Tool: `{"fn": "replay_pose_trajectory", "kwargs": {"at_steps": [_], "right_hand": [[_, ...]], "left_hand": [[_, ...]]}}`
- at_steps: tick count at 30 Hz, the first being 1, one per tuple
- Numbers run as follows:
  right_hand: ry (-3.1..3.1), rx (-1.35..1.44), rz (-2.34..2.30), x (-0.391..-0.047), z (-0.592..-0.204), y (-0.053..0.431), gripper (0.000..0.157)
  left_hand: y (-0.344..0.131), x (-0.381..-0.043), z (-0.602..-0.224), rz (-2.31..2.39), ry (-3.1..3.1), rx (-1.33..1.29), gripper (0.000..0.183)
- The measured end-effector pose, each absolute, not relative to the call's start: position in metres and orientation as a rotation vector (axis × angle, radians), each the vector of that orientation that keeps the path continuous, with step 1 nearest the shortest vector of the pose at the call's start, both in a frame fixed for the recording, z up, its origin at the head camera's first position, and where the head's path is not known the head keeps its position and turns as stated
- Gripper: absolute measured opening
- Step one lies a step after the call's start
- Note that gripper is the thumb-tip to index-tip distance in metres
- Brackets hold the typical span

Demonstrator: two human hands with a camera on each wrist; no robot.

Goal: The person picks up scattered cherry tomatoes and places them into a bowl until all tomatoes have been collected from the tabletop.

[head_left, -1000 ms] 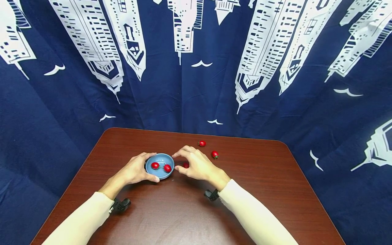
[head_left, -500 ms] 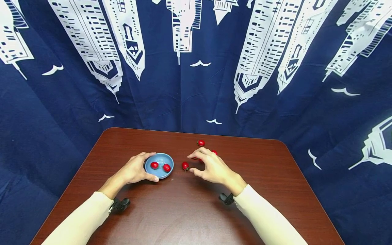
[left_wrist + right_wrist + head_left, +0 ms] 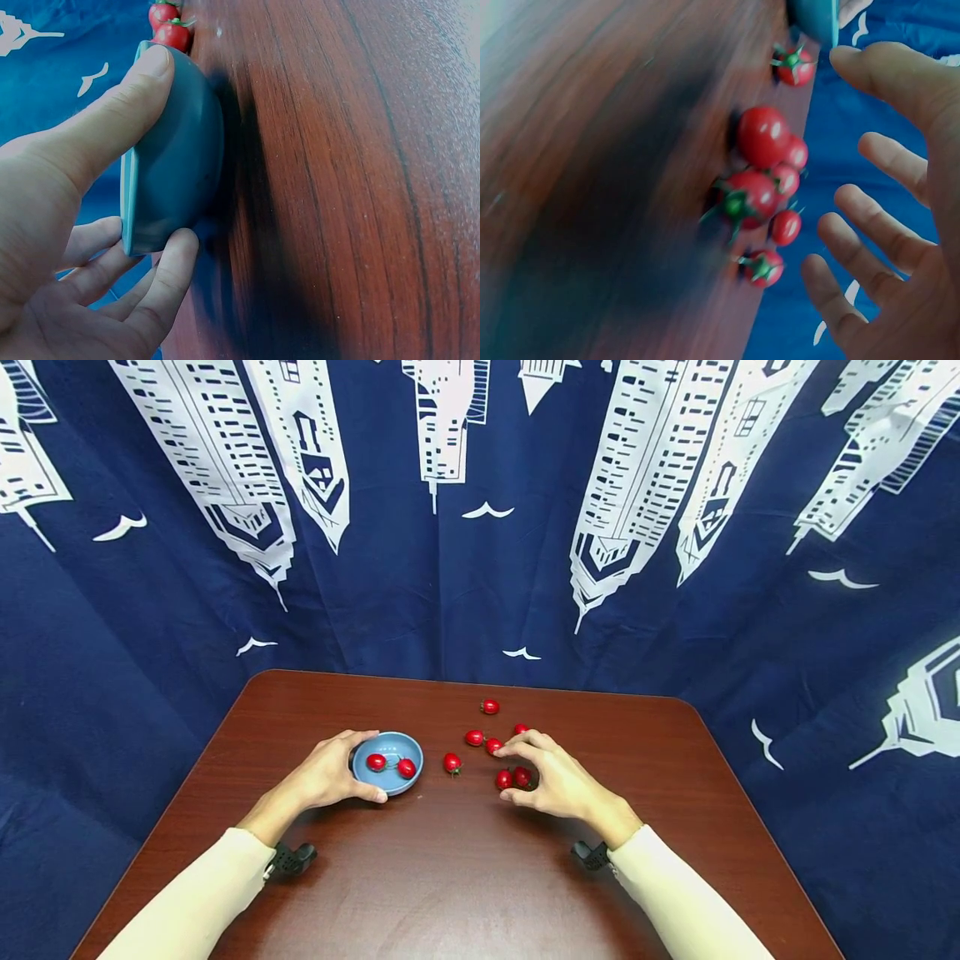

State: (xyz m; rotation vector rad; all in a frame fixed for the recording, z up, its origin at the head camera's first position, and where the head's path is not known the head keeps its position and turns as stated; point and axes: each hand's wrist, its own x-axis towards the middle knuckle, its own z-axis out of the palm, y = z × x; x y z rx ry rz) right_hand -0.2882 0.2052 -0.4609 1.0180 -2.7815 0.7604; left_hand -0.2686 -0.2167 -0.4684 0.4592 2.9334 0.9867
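Note:
My left hand [image 3: 326, 774] grips the left side of a small blue bowl [image 3: 389, 747], with its thumb on the near rim. Inside the bowl lie two cherry tomatoes [image 3: 407, 768], red with green stems. My right hand [image 3: 564, 783] hovers over the table to the right, fingers spread and slightly bent around nothing. Two cherry tomatoes [image 3: 503, 779] sit between its thumb and fingers, apart from the thumb in the right wrist view. Another cherry tomato [image 3: 493, 746] lies by its fingertips. A separate cherry tomato [image 3: 452, 764] rests between the bowl and the right hand.
More cherry tomatoes lie farther back: one [image 3: 474, 737] left of the fingertips, one [image 3: 490, 707] toward the far edge, and one [image 3: 521, 728] partly behind the right hand. The brown table [image 3: 420, 877] ends at a blue patterned cloth [image 3: 405, 627].
My right hand has moved right, away from the bowl, uncovering several tomatoes on the table. My left hand still holds the bowl in the same place.

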Motion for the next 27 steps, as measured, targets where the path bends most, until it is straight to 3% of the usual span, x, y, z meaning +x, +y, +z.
{"fn": "replay_pose_trajectory", "kwargs": {"at_steps": [10,27], "right_hand": [[-2.825,1.021,0.797,-0.297,-0.476,0.227,0.068],[-2.862,1.012,0.902,-0.305,-0.488,0.231,0.063]], "left_hand": [[-0.219,-0.271,-0.470,0.987,2.933,0.457,0.116],[-0.219,-0.273,-0.473,0.986,2.954,0.478,0.116]]}}
